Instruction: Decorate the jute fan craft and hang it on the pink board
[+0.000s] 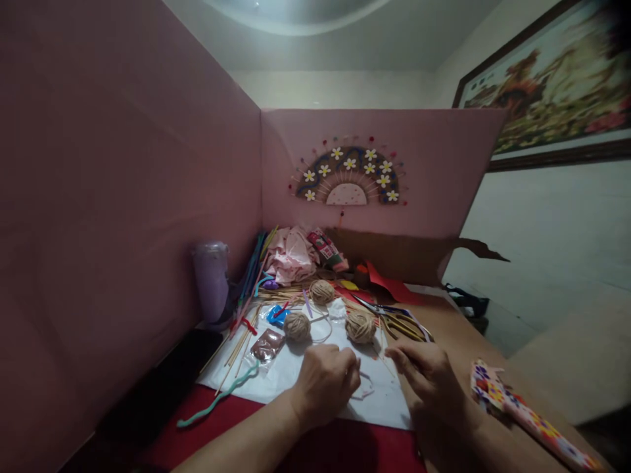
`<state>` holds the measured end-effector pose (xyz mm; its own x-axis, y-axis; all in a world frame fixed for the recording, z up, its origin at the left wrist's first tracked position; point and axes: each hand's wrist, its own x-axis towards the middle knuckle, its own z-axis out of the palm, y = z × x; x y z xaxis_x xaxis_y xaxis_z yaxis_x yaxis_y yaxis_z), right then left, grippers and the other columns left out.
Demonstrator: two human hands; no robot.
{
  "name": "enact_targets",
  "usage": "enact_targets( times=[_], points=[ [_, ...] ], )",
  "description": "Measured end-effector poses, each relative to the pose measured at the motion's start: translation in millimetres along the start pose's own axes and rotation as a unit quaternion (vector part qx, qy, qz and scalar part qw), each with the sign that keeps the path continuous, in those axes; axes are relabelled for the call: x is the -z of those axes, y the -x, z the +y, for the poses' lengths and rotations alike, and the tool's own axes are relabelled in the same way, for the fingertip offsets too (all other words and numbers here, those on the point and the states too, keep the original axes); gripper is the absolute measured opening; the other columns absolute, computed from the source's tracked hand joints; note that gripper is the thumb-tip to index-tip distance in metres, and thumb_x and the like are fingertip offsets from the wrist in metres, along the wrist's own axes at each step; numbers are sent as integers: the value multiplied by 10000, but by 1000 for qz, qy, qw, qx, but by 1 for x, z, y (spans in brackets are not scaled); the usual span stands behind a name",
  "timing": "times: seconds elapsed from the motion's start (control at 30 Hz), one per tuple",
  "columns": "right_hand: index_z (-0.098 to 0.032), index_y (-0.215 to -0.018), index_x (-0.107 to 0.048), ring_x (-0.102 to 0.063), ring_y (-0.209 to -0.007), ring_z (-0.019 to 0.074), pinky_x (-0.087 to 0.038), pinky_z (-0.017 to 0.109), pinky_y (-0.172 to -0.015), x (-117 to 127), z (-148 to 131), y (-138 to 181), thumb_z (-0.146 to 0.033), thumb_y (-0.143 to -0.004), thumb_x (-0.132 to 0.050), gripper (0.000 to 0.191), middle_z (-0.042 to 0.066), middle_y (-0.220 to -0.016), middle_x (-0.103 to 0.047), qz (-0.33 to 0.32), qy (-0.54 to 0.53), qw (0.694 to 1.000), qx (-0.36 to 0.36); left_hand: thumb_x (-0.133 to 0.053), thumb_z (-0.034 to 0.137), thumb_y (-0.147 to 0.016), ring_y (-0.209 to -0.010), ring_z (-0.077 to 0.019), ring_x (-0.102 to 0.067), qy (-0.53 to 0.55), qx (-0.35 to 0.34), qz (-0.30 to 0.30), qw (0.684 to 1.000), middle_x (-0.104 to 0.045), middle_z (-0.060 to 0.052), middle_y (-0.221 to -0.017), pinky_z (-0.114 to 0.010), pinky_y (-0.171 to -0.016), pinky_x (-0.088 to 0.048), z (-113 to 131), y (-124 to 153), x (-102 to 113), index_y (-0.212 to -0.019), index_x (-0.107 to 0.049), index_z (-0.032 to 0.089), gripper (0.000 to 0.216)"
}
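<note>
My left hand (325, 384) is curled closed over the white sheet (276, 381), its fingertips pinching something small that I cannot make out. My right hand (426, 374) rests just right of it, fingers bent and drawn together, with a thin stick or strand near its fingertips. A pale small scrap (365, 387) lies on the sheet between the two hands. Three balls of tan twine (297, 326) (360, 326) (322, 291) sit just beyond my hands.
Scissors (399, 322) lie at the right of the twine. Bamboo sticks (241, 338), pipe cleaners (217, 399), a brown bead packet (267, 344), pink cloth (290, 256) and a purple cup (211, 279) crowd the left. Pink cardboard walls (123, 197) enclose the desk; a patterned stick (522, 414) lies right.
</note>
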<state>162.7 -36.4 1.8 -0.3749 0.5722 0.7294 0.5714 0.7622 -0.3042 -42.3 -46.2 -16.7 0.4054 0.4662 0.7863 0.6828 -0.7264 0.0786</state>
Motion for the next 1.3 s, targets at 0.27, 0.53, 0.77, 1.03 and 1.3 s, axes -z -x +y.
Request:
enact_targets(
  times=[0.27,0.53,0.77,1.03,1.3],
  points=[
    [-171,-575,-485,-395,-481,93,-285,226,-502,2,19,11,-335,-911,-415,380,-13,-508,-447,-9,18,1000,-14,-421,119,-790,-544,-124,-486,-24,31,-57,998,-527,-4,-578,-259,-539,-307,7,5,-7,-664,-488,177,154],
    [-182,-749,-511,-454,-544,116,-326,240,-557,11,25,8,-386,-862,-512,233,3,-616,-534,12,27,997,-77,-449,136,-830,-523,-112,-472,-30,-27,-49,998,-515,16,-556,-262,-527,-289,32,-12,-14,-647,-480,185,192],
    [-179,-732,-488,-478,-536,110,-343,226,-565,6,35,-2,-363,-898,-458,250,-12,-583,-531,33,-5,990,-139,-499,122,-795,-512,-147,-446,-7,-155,-12,988,-489,17,-516,-310,-508,-251,50,-26,-28,-612,-435,200,210],
    [-172,-703,-515,-481,-541,104,-355,220,-561,1,40,-9,-359,-939,-344,346,-8,-570,-506,66,-1,982,-177,-444,76,-780,-530,-149,-450,50,-93,-49,993,-499,6,-555,-310,-507,-275,26,-10,-35,-641,-425,199,186],
    [-186,-654,-484,-429,-516,95,-345,220,-541,-4,38,-8,-324,-912,-367,315,-22,-561,-456,80,11,979,-186,-425,22,-778,-562,-170,-434,7,-53,-88,995,-496,-7,-579,-322,-520,-252,11,-9,-44,-680,-467,196,204]
  ],
)
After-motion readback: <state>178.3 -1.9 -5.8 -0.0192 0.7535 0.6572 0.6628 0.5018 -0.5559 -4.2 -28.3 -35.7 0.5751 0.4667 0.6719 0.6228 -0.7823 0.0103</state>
